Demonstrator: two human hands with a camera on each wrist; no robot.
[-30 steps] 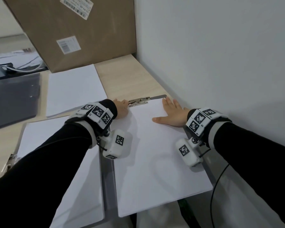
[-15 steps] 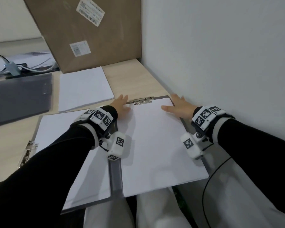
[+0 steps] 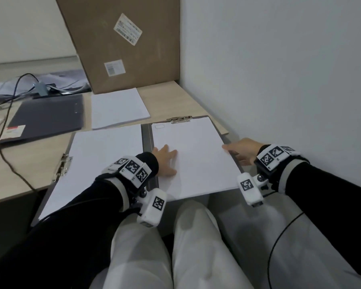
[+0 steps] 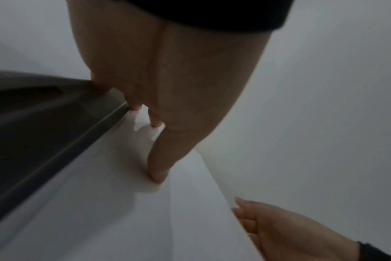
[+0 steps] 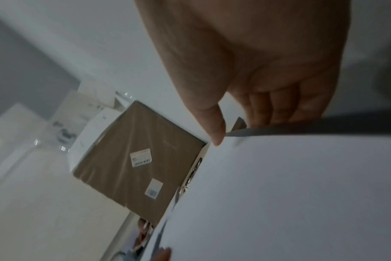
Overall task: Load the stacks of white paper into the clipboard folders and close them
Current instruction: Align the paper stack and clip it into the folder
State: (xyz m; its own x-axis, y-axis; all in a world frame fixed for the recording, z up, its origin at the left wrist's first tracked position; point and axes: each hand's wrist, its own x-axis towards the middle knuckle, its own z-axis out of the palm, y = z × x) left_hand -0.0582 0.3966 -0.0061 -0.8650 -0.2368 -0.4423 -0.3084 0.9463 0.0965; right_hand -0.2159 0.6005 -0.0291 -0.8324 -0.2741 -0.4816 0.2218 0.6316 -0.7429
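An open grey clipboard folder (image 3: 147, 138) lies in front of me, overhanging the table's near edge. Its right half holds a white paper stack (image 3: 194, 155) under a metal clip (image 3: 178, 119) at the top. My left hand (image 3: 165, 161) lies flat on that stack's left side by the spine, its fingertips (image 4: 155, 123) pressing the paper. My right hand (image 3: 240, 151) is at the stack's right edge: the thumb (image 5: 217, 134) lies on the paper (image 5: 290, 194) and the fingers (image 5: 270, 107) reach behind the grey board edge. Another paper stack (image 3: 104, 163) lies on the left, with a clip (image 3: 62, 167) at its left edge.
A loose paper stack (image 3: 118, 107) and a closed dark folder (image 3: 46, 117) lie further back. A big cardboard box (image 3: 129, 49) leans at the back. The white wall (image 3: 279, 80) runs close along the right. Cables (image 3: 10, 113) trail at the left. My legs (image 3: 196, 236) are below the table edge.
Both hands slid back from the top clip toward me, to the middle of the right stack's sides. The left hand let go of the clip. The view tilted down.
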